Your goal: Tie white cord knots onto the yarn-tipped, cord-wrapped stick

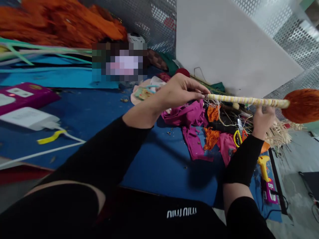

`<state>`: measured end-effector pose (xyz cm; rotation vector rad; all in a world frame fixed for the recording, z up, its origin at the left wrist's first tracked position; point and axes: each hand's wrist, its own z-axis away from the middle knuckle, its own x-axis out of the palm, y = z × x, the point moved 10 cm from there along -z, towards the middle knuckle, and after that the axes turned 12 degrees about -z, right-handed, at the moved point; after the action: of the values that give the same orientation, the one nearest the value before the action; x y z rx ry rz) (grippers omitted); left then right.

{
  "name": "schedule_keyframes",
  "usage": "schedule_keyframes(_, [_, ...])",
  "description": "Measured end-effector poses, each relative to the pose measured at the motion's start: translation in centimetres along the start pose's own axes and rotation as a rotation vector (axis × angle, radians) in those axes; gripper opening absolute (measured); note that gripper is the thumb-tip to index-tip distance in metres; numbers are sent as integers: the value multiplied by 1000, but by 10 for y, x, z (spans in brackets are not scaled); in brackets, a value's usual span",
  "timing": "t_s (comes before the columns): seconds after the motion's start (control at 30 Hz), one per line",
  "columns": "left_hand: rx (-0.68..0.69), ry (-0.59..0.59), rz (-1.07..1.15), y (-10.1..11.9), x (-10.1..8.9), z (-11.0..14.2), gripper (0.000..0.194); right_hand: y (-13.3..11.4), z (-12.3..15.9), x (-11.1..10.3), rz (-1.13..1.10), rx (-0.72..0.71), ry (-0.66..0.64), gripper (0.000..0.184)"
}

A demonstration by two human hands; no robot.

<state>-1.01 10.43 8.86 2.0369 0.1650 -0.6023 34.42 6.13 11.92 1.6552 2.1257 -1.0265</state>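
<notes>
A thin stick (246, 100) wrapped in pale yellow and pink tape is held level above the blue mat (154, 159). An orange fuzzy ball (302, 105) caps its right end. My left hand (178, 91) pinches the stick's left end with thumb and fingertips pressed together. My right hand (263, 121) grips the stick from below near the orange ball, fingers curled round it. Loose straw-coloured threads hang from the left end. Both arms wear black sleeves.
Magenta and orange fabric scraps (196, 126), yellow-handled scissors (238, 136) and straw fibres (277, 134) lie under the stick. A yellow glue gun (263, 166) rests at the right edge. A white board (229, 43) leans on perforated metal. A magenta power strip (23, 94), a white charger (31, 118) and orange fibres (57, 21) are at left.
</notes>
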Motion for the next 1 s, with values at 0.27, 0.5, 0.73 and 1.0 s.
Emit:
schedule_keyframes(0.27, [-92,65,177,-3,10,-1,25,-156,55,89,-1010,-32,-454,43])
schedule_keyframes(0.5, [-178,78,294,-17,11,-3,19,-159,68,75,-838,-47,-98,32])
schedule_keyframes(0.73, [-303,67,352,-25,18,-1,19,-166,70,68,-700,-207,-63,33])
schedule_keyframes(1.0, [-178,150,176,-24,16,-5,18,-184,77,59,-573,-360,-76,33])
